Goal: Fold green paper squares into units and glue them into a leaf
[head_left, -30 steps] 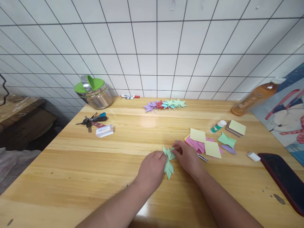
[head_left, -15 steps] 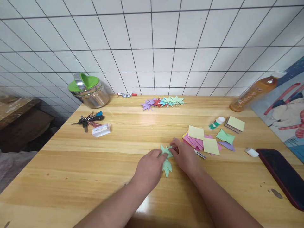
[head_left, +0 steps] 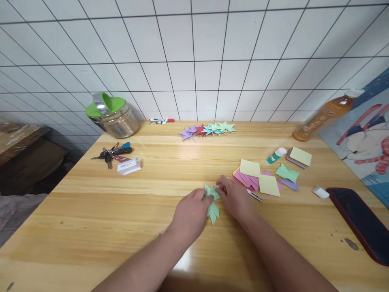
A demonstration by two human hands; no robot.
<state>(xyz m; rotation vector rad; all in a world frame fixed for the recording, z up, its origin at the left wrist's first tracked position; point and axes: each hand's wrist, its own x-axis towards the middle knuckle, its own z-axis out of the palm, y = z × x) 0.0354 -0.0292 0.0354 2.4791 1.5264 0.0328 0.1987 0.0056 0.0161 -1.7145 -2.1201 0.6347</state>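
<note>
Light green folded paper [head_left: 213, 213], shaped like a pointed leaf, lies on the wooden table in front of me. My left hand [head_left: 192, 210] grips its left side, thumb across the middle and the other fingers curled. At the upper right edge, my right hand [head_left: 235, 199] pinches the same paper between thumb and fingertips. Part of the leaf is hidden under my fingers. A pen [head_left: 254, 195] lies partly beneath my right hand. Just beyond that hand are pink paper sheets [head_left: 247, 179] with pale yellow squares [head_left: 269, 185] on top.
Finished paper leaves [head_left: 208, 130] in several colours lie by the wall. A glue stick [head_left: 276, 155], a sticky-note stack [head_left: 299, 157], a bottle [head_left: 326, 117], an eraser [head_left: 320, 192] and a phone [head_left: 360, 223] are on the right. Keys [head_left: 112, 153] and a lidded metal pot [head_left: 114, 117] stand left.
Both hands stay on the green paper with almost no movement. The whole view has shifted very slightly.
</note>
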